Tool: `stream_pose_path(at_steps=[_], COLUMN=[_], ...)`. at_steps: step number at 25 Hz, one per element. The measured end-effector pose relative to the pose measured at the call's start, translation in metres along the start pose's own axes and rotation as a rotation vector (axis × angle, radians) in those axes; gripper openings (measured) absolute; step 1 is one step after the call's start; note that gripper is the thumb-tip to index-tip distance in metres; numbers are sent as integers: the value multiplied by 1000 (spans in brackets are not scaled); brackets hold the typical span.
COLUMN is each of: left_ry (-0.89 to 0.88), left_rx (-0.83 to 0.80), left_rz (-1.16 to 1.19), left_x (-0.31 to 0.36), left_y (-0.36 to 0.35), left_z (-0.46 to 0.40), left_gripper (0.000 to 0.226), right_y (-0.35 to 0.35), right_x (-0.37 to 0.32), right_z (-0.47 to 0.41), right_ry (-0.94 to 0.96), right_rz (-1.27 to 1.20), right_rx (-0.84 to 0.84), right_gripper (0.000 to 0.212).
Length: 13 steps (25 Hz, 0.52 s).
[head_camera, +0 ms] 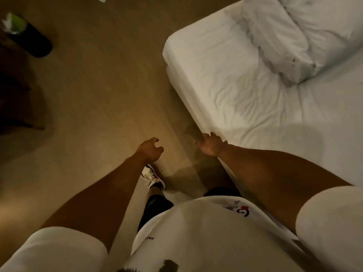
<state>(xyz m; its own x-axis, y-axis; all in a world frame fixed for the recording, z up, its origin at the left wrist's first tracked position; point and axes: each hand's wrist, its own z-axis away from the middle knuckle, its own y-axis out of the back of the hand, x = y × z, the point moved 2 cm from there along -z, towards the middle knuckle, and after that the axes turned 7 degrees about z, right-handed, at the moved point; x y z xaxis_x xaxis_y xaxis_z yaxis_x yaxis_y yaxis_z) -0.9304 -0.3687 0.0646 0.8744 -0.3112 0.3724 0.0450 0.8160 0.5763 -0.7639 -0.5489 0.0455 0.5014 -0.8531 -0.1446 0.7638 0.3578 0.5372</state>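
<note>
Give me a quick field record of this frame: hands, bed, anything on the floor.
setting: person standing beside a bed
left hand: over the floor, fingers loosely curled, holds nothing
right hand: at the bed's side edge, fingers curled; grip on the sheet unclear
bedding: wrinkled white sheet; white pillows at the far end
on floor: sneaker under the left hand; dark container at far left
image quality: dim, slightly blurred

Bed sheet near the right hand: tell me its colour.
The bed sheet is plain white and creased; the head view shows it.
</note>
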Motion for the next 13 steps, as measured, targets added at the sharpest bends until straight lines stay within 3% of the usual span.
stream_pose_path(at_steps=[6, 13], left_ry=[-158, -267], left_rx=[-18, -93], left_rz=[-72, -255], left_x=[22, 115], left_y=[195, 347], left_z=[-136, -301], left_gripper=[54, 58], right_y=[117, 264], right_x=[-146, -216], right_z=[-72, -185], right_ry=[-79, -208], right_rz=[-223, -371], right_rx=[160, 206], right_gripper=[76, 68])
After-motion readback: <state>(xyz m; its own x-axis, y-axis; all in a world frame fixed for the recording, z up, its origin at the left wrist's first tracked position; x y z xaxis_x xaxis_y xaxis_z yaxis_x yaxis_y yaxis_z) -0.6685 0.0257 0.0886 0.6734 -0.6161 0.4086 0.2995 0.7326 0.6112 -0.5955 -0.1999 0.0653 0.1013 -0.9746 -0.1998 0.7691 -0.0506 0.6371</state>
